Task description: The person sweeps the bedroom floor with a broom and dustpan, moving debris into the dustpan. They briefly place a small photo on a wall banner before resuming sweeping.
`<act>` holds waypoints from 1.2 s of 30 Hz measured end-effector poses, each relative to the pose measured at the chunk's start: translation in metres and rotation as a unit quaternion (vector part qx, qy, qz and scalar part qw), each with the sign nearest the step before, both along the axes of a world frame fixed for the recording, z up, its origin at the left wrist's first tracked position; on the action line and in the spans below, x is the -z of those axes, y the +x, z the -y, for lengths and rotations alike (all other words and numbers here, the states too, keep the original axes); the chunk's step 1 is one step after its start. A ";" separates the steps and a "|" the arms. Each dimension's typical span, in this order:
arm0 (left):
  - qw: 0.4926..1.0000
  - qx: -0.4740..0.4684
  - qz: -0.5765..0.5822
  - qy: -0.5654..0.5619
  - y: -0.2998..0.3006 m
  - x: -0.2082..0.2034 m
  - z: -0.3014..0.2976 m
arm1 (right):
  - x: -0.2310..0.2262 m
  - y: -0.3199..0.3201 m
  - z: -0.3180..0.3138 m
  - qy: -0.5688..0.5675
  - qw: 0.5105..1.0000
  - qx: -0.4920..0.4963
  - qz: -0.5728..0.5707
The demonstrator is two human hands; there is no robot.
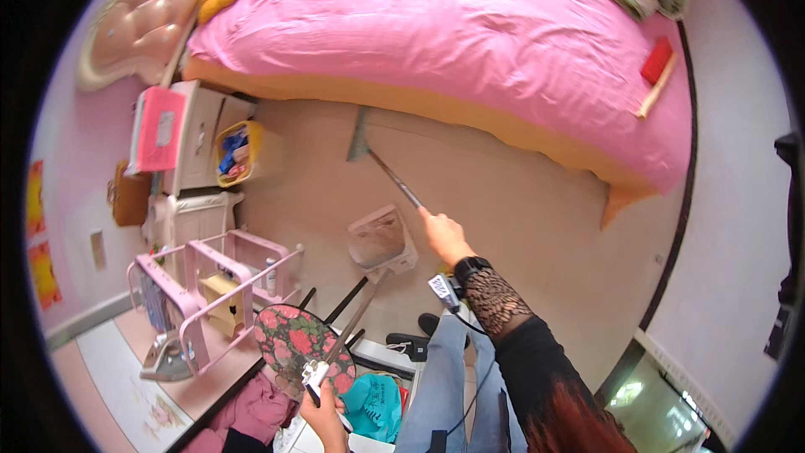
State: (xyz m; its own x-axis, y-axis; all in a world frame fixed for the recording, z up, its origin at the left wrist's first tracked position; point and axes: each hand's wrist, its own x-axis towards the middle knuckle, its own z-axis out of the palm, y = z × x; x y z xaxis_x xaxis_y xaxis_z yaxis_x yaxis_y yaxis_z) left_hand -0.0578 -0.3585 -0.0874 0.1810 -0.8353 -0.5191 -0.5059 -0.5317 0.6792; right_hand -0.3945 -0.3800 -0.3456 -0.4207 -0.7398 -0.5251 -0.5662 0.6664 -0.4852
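Observation:
My right hand (444,235), at the end of an outstretched arm, is closed round the thin handle of a broom (392,174). The pale green broom head (359,144) rests on the floor near the bed's lower edge. Below it, a long-handled dustpan (405,253) stands on the floor, with its pan facing the broom and a brownish inside. Low in the view, my left hand (325,418) is closed at the upper end of the dustpan's handle. A small white-and-black device near that wrist partly hides the grip. Another small device with a cable sits by my right wrist.
A bed (402,25) with pink bedding spans the far side; a red brush (657,63) lies on it. At left stand a yellow bin (255,155), a white cabinet (197,130) and a pink rack (197,273). A floral round stool (293,335) is beside my left hand.

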 end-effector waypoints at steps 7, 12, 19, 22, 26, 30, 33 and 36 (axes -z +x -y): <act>1.000 0.018 0.019 0.002 0.009 0.011 0.005 | 0.011 0.004 -0.049 0.076 0.988 0.129 0.025; 1.000 0.015 -0.011 0.020 0.007 0.011 0.005 | 0.005 0.004 -0.114 0.100 0.978 0.167 0.080; 0.998 0.053 0.023 -0.024 -0.008 0.008 -0.002 | -0.005 0.005 -0.210 0.098 0.965 0.225 0.089; 0.998 0.061 -0.008 -0.035 -0.008 0.007 -0.007 | -0.002 0.001 -0.221 0.099 0.957 0.254 0.099; 0.998 0.055 0.027 -0.028 -0.002 0.012 -0.006 | 0.001 -0.013 -0.264 0.105 0.939 0.315 0.089; 0.996 0.086 0.009 -0.034 0.006 0.018 -0.006 | 0.000 -0.001 -0.361 0.086 0.926 0.359 0.081; 0.994 0.097 0.018 -0.039 0.003 0.020 -0.007 | 0.001 0.027 -0.434 0.060 0.907 0.413 0.055; 0.993 0.110 0.015 -0.036 -0.008 0.018 -0.009 | -0.005 0.062 -0.500 0.087 0.867 0.485 0.073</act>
